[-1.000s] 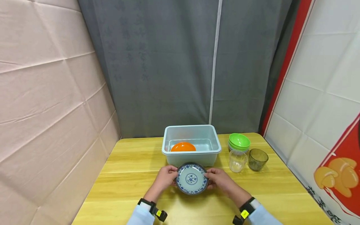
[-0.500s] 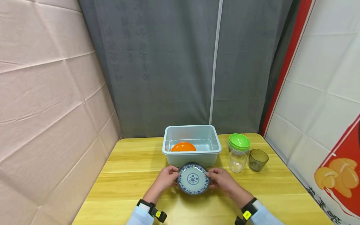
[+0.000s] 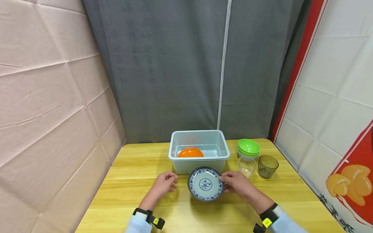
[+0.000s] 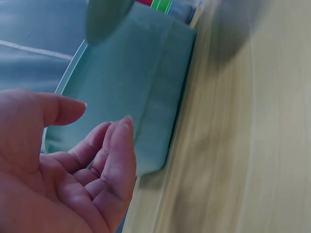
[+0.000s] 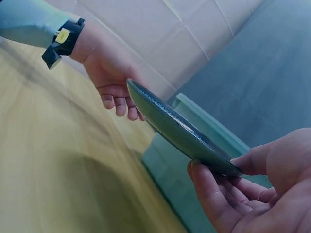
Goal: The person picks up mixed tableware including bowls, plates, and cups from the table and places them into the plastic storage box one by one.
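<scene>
A plate [image 3: 205, 184] with a blue floral rim is pinched at its right edge by my right hand [image 3: 238, 184], thumb on top and fingers beneath. It hangs tilted above the table, in front of the light-blue basin [image 3: 201, 166]. In the right wrist view the plate [image 5: 180, 128] shows nearly edge-on. My left hand [image 3: 163, 186] is off to the plate's left and apart from it. Its fingers are loosely bent around nothing, as the left wrist view of the hand [image 4: 73, 170] shows. Inside the basin lies an orange dish [image 3: 190, 152].
Right of the basin stand stacked bowls with a green one [image 3: 248, 146] on top. A clear glass cup [image 3: 247, 165] and a smoky brown glass [image 3: 267, 166] are close by. A grey curtain [image 3: 175, 71] hangs behind the wooden table [image 3: 116, 191].
The left hand has let go of the plate and moved left. The right hand has shifted slightly right, carrying the plate along with it.
</scene>
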{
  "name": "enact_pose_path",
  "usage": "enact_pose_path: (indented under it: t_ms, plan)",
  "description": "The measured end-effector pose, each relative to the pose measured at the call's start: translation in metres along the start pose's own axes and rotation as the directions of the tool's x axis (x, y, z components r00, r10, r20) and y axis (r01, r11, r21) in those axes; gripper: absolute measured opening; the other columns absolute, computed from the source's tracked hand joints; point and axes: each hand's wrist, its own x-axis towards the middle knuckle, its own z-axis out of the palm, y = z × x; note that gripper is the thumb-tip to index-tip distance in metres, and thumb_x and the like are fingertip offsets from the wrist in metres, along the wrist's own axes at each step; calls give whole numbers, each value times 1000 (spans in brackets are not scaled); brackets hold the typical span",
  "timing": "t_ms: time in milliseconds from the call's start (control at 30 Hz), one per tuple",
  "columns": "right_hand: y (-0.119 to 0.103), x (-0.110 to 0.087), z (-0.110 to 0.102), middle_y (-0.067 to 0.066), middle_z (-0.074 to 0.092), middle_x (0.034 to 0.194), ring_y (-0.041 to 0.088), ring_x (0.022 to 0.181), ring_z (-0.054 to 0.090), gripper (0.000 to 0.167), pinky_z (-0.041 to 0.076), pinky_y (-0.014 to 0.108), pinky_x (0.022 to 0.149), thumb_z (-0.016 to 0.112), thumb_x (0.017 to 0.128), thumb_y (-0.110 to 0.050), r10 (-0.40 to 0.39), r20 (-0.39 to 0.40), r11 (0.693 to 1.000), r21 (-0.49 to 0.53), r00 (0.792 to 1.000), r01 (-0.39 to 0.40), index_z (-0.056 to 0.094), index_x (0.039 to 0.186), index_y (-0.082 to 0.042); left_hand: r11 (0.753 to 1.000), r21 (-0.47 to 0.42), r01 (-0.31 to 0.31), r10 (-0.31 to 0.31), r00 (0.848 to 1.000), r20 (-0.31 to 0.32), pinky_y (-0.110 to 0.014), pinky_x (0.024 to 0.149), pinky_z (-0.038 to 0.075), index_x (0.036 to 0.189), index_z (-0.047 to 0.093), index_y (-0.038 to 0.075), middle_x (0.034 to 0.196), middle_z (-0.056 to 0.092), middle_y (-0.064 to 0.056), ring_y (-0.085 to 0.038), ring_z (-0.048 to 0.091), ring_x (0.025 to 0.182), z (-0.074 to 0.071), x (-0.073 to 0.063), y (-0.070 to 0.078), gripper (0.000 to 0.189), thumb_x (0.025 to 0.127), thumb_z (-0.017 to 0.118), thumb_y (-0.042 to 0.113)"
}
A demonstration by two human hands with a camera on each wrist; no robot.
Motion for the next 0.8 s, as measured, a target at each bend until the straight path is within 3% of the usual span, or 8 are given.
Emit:
enact_pose_path:
  t_ms: [200, 367, 800]
  plan:
    - [-23, -9, -10, 9, 74, 97, 21, 86, 74, 32, 66, 34, 77, 65, 112, -18, -31, 46, 999, -10, 998, 31, 70, 125, 10, 998, 63, -22, 24, 999, -32, -39, 82, 65, 128, 70, -4, 118, 72, -20, -24, 71, 96, -17, 1, -4, 30, 114, 61, 21]
    - [-40, -11, -18, 8, 75, 98, 22, 87, 74, 32, 66, 34, 79, 64, 113, -19, -26, 51, 1000, -1, 998, 26, 71, 125, 9, 997, 81, -17, 22, 998, -64, -41, 85, 65, 127, 70, -5, 114, 72, -17, -24, 71, 98, -26, -1, -7, 29, 112, 64, 19]
    - [-78, 16, -42, 7, 74, 98, 19, 88, 75, 31, 66, 32, 84, 64, 114, -20, -36, 49, 999, 27, 998, 35, 71, 124, 8, 993, 114, -32, 40, 997, -71, -42, 86, 64, 125, 70, -3, 111, 71, -9, -22, 71, 98, -37, -1, -13, 26, 111, 64, 19]
